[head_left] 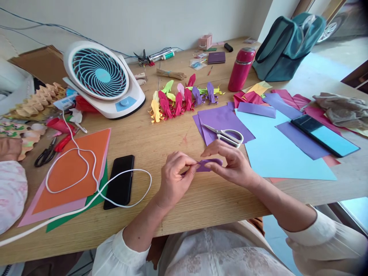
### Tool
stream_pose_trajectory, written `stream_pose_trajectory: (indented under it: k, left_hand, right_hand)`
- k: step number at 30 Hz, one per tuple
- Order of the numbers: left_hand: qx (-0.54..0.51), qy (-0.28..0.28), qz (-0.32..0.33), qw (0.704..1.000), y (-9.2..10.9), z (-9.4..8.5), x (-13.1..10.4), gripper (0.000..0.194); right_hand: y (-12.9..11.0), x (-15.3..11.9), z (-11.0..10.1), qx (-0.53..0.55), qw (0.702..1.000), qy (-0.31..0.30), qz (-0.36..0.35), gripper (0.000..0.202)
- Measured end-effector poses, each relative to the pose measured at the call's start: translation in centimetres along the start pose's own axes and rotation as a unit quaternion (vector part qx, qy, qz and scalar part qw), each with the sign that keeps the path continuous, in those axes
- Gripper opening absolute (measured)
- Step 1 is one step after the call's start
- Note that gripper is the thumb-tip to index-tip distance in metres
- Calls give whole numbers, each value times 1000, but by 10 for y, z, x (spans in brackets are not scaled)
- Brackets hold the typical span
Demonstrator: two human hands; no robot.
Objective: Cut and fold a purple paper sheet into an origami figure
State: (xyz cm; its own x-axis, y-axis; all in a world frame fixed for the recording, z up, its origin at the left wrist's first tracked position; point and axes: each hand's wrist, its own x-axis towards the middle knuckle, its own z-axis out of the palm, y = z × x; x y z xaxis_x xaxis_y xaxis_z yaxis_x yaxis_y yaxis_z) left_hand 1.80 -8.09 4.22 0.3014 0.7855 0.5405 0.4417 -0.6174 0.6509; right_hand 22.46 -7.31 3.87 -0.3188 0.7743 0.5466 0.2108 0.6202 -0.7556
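A small piece of purple paper [204, 166], curled at its right end, is held between my two hands just above the table. My left hand [177, 173] pinches its left end between thumb and fingertips. At the other end my right hand [230, 163] has its thumb against the paper and its fingers curved over it. White-handled scissors [225, 135] lie just beyond my right hand on purple sheets [221, 115]. Farther back sits a cluster of folded paper flowers [176, 101] in pink, yellow, green and purple.
To the left are a black phone [119, 182], a white cable [93, 161], orange paper [77, 172] and a white fan [100, 82]. To the right lie light blue paper [276, 153] and another phone [324, 134]. A pink flask [242, 69] and teal bag [287, 50] stand behind. Another person's sleeve [11, 195] shows far left.
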Motion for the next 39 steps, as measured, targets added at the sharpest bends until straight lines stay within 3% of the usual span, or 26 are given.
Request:
stream_pose_trajectory:
  k: [3, 6, 9, 12, 14, 18, 23, 31, 39]
  left_hand:
    - [-160, 69, -153, 973, -7, -3, 4, 19]
    - [-347, 151, -284, 881, -18, -3, 9, 31]
    - [-440, 164, -363, 805, -24, 3, 12, 40]
    - [-487, 155, -397, 762, -23, 10, 10, 44]
    - [-507, 148, -411, 743, -21, 15, 8, 46]
    - [-519, 135, -419, 733, -19, 22, 5, 46]
    - [-521, 157, -414, 730, -19, 22, 6, 46]
    - [-510, 179, -420, 729, -21, 21, 6, 42]
    - [-494, 172, -420, 741, -16, 22, 5, 38]
  right_hand:
    - [4, -1, -4, 57, 990, 100, 86, 28]
    - [11, -2, -4, 117, 969, 143, 164, 36]
    - [13, -2, 4, 160, 966, 59, 194, 42]
    - [9, -2, 17, 178, 959, -58, 214, 41]
    - [5, -2, 25, 166, 953, -105, 233, 40]
    - [4, -5, 33, 112, 953, -103, 263, 41]
    - [10, -7, 31, 128, 947, -91, 279, 47]
    - [10, 0, 20, 244, 916, -49, 315, 57]
    - [19, -4, 26, 164, 938, -47, 300, 44]
